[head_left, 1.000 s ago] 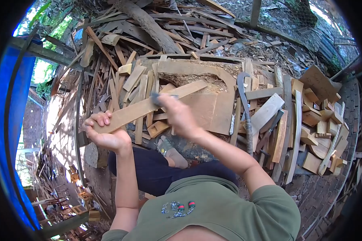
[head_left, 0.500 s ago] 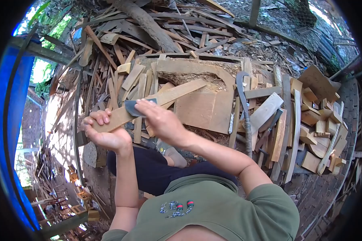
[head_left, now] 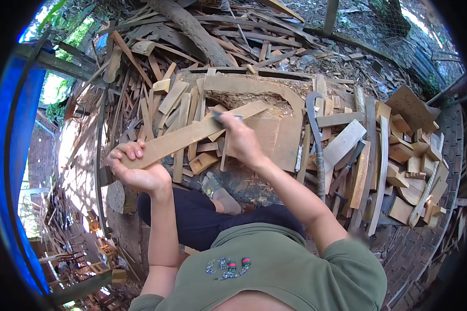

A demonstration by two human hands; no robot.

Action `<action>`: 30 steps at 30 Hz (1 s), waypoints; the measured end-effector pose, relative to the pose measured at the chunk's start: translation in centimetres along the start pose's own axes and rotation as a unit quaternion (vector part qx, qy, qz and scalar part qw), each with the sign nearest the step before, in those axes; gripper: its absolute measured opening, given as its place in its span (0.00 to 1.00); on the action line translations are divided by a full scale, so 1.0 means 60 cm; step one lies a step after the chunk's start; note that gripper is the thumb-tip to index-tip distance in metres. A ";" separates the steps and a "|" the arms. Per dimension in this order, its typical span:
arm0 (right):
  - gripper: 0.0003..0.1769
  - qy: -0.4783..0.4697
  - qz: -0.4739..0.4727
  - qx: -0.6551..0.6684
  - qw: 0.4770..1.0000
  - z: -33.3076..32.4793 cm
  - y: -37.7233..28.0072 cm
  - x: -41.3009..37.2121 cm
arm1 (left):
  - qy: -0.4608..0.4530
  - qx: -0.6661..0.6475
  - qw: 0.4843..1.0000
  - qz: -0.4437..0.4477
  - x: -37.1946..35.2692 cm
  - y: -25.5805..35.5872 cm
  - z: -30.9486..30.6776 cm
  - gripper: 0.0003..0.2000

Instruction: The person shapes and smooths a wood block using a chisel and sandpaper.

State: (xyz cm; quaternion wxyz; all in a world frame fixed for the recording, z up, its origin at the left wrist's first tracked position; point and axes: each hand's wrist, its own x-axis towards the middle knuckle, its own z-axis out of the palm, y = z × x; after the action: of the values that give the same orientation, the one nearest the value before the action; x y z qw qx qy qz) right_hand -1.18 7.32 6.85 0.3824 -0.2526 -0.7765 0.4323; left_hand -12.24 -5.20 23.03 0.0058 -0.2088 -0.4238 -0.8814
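A long flat wooden strip point(head_left: 179, 139) slants from the lower left up to the right, its far end over the worn wooden block point(head_left: 259, 136). My left hand point(head_left: 139, 168) is wrapped round its near end, palm up. My right hand point(head_left: 239, 139) presses a dark sheet point(head_left: 224, 116), perhaps sandpaper, on the strip near its far end. My right fingers partly hide the sheet.
A curved sickle-like tool point(head_left: 316, 140) lies right of the block. Wood pieces point(head_left: 412, 163) are heaped at the right, and scraps point(head_left: 179, 101) lie at the left. A thick branch point(head_left: 192, 31) crosses the pile behind.
My right hand has slid along the strip with the dark sheet, away from my left hand and toward the far end. My left hand has hardly moved.
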 end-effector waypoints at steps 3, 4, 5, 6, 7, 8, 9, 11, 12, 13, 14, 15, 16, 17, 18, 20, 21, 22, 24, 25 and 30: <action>0.17 -0.011 0.046 -0.032 0.998 -0.011 0.002 0.007 | -0.002 -0.008 1.000 0.001 0.002 -0.005 -0.011 0.10; 0.17 -0.049 0.066 0.001 0.997 -0.022 -0.041 0.004 | -0.014 -0.015 1.000 0.001 0.003 -0.005 -0.014 0.10; 0.17 -0.016 0.003 -0.007 1.000 -0.012 -0.067 -0.007 | -0.022 -0.021 1.000 0.002 0.002 -0.006 -0.016 0.11; 0.18 0.057 -0.094 -0.038 0.993 0.006 -0.078 -0.013 | -0.021 -0.021 1.000 0.000 -0.001 -0.007 -0.013 0.11; 0.18 0.038 -0.074 -0.012 0.996 0.001 -0.075 -0.015 | -0.024 -0.019 1.000 -0.001 0.000 -0.006 -0.010 0.10; 0.17 0.016 -0.056 0.016 0.998 -0.010 -0.069 -0.016 | -0.025 -0.016 1.000 -0.001 -0.001 -0.003 -0.009 0.10; 0.16 0.010 -0.013 -0.010 1.000 -0.013 -0.038 -0.014 | -0.022 -0.014 1.000 -0.001 -0.005 -0.001 -0.016 0.10; 0.14 -0.004 0.086 -0.041 0.995 -0.013 0.050 -0.003 | -0.018 0.008 1.000 -0.007 0.000 -0.003 -0.025 0.11; 0.12 -0.014 0.145 -0.044 0.988 -0.020 0.080 0.007 | -0.024 0.005 1.000 0.000 0.004 -0.001 -0.021 0.11; 0.13 -0.044 0.236 0.001 0.971 -0.045 0.089 0.016 | -0.014 -0.009 1.000 -0.006 0.000 0.001 -0.018 0.11; 0.14 -0.077 0.326 0.043 0.941 -0.062 0.095 0.017 | 0.000 -0.023 1.000 -0.016 -0.006 0.003 -0.019 0.12; 0.14 -0.077 0.326 0.040 0.942 -0.063 0.096 0.008 | 0.002 -0.039 0.999 -0.020 0.002 0.003 -0.028 0.13; 0.15 0.084 0.362 0.240 0.897 -0.063 0.096 -0.011 | 0.006 -0.044 0.999 -0.021 0.016 0.007 -0.038 0.13; 0.16 0.238 0.374 0.425 0.789 -0.063 0.097 -0.029 | -0.006 -0.076 0.997 -0.022 0.033 0.013 -0.050 0.14; 0.16 0.239 0.376 0.423 0.789 -0.067 0.086 -0.043 | -0.019 -0.105 0.994 -0.026 0.039 0.018 -0.055 0.15; 0.19 0.208 0.430 0.618 0.625 -0.083 0.041 -0.062 | -0.041 -0.108 0.993 -0.022 0.039 0.039 -0.035 0.16; 0.19 0.211 0.430 0.617 0.624 -0.093 0.012 -0.064 | -0.048 -0.114 0.992 -0.018 0.039 0.046 -0.025 0.16; 0.20 0.142 0.401 0.687 0.589 -0.102 -0.022 -0.062 | -0.055 -0.120 0.991 -0.011 0.040 0.050 -0.020 0.16; 0.20 0.065 0.367 0.749 0.547 -0.098 -0.041 -0.051 | -0.107 -0.136 0.985 -0.025 0.034 0.038 -0.027 0.15; 0.19 0.049 0.352 0.759 0.545 -0.092 -0.039 -0.042 | -0.095 -0.123 0.986 -0.061 0.015 0.029 -0.014 0.15; 0.14 0.134 0.301 0.579 0.746 -0.133 0.048 0.009 | 0.049 0.034 0.960 -0.275 0.003 -0.024 -0.034 0.11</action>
State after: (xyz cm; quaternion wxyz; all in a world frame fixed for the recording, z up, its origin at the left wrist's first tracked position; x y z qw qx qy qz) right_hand 5.18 12.98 7.21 0.4055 -0.2582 -0.2013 0.8535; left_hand -13.42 -5.79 20.89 -0.2088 -0.0403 -0.4933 -0.8434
